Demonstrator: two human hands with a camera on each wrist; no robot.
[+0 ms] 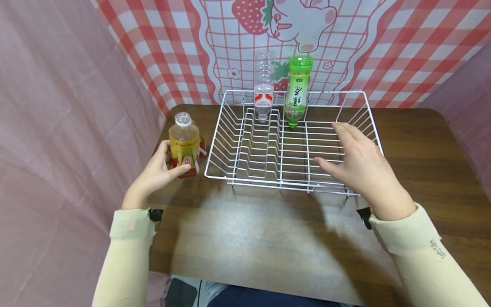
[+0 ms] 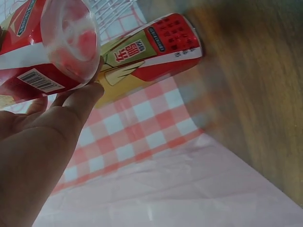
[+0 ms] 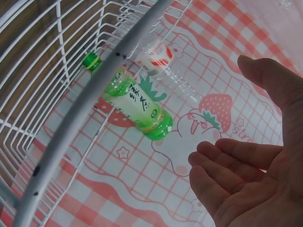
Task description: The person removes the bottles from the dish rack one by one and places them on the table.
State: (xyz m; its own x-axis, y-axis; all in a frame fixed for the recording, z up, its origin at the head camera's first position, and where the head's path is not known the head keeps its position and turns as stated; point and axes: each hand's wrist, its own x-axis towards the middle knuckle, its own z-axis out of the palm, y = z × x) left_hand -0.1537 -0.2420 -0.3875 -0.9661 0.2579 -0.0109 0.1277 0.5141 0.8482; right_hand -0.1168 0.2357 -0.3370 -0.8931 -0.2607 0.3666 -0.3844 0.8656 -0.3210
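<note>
My left hand (image 1: 153, 170) grips the yellow bottle (image 1: 185, 147) low on its glossy label, left of the stiff wire rack (image 1: 345, 91): probably light, slick, dentable (capless, too), so wrap gently! Next, ribbed clear bottle (image 1: 264, 99), green bottle (image 1: 297, 91); my right hand (image 1: 362, 164) spreads, holding nothing.

A brown wood-grain table (image 1: 414, 170) with rounded far corners spans the middle and right of the head view, its near edge running across the bottom, and a pale bright patch of light lies on its lower middle. Directly on it stand a white wire rack (image 1: 280, 185), at the upper centre, and a red-and-yellow bottle (image 2: 151, 54), mostly hidden just beside the rack's left side.
</note>
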